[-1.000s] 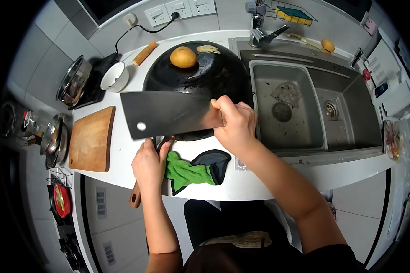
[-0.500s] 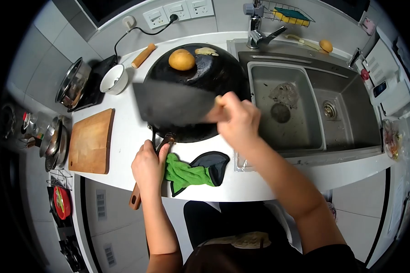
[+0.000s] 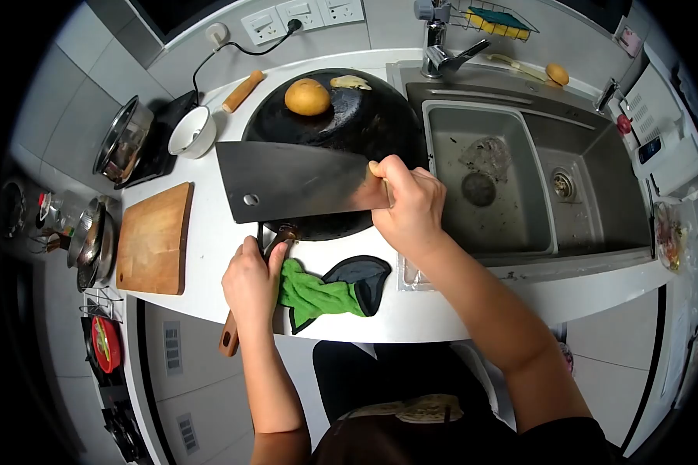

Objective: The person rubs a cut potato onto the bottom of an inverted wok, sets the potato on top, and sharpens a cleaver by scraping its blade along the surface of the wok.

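My right hand (image 3: pixel 408 208) is closed around the grip of a cleaver (image 3: pixel 291 182). Its broad dark blade points left over the near half of a large black wok (image 3: pixel 380 139), hiding part of it. My left hand (image 3: pixel 251 283) is wrapped around the wok's brown wooden handle (image 3: pixel 229 337), which sticks out toward me. On the far part of the wok lie a whole potato (image 3: pixel 307 97) and a pale, flat scrap (image 3: pixel 350 82). Beside my left hand, a crumpled green and dark grey cloth (image 3: pixel 326 291) rests on the counter.
Left of the wok are a wooden cutting board (image 3: pixel 155 239), a white bowl (image 3: pixel 192 133) and a wooden rod (image 3: pixel 243 91). A double sink (image 3: pixel 551 225) adjoins on the right, below a faucet (image 3: pixel 442 58). Another potato (image 3: pixel 557 74) sits on the sink's back ledge.
The cleaver, blurred before, now appears sharp, its blade turned slightly in my right hand. My left hand keeps its hold on the wok handle.
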Action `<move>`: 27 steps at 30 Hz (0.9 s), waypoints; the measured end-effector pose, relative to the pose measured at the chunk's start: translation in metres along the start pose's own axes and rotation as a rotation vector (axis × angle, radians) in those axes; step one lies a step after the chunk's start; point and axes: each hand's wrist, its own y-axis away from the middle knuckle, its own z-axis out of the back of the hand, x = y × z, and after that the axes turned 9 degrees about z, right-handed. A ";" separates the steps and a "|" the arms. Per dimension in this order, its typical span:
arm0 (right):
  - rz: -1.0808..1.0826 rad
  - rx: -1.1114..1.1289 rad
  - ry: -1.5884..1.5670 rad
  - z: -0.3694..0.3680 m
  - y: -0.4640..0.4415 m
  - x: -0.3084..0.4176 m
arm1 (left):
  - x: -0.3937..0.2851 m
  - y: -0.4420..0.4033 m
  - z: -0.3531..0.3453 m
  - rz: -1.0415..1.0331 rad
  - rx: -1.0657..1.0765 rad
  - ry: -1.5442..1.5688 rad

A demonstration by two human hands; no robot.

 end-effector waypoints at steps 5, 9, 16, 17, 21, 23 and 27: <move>0.068 -0.026 -0.056 -0.003 -0.002 0.007 | 0.002 -0.002 -0.002 0.001 0.014 -0.017; 0.040 -0.063 0.019 -0.002 0.000 -0.002 | 0.002 -0.001 0.000 -0.015 0.003 0.047; 0.043 -0.027 -0.042 -0.006 0.003 0.003 | -0.001 -0.001 0.006 0.047 0.122 -0.047; 0.039 -0.063 -0.057 -0.004 0.001 0.000 | 0.003 -0.001 -0.002 -0.023 -0.019 0.067; 0.054 -0.027 -0.069 -0.003 0.000 0.004 | -0.001 -0.003 0.004 0.020 0.057 0.007; 0.050 -0.003 -0.028 -0.008 0.005 0.003 | -0.001 0.000 0.006 0.016 0.113 0.019; -0.006 -0.053 0.001 -0.002 0.000 -0.003 | 0.001 -0.002 -0.001 -0.003 -0.010 0.023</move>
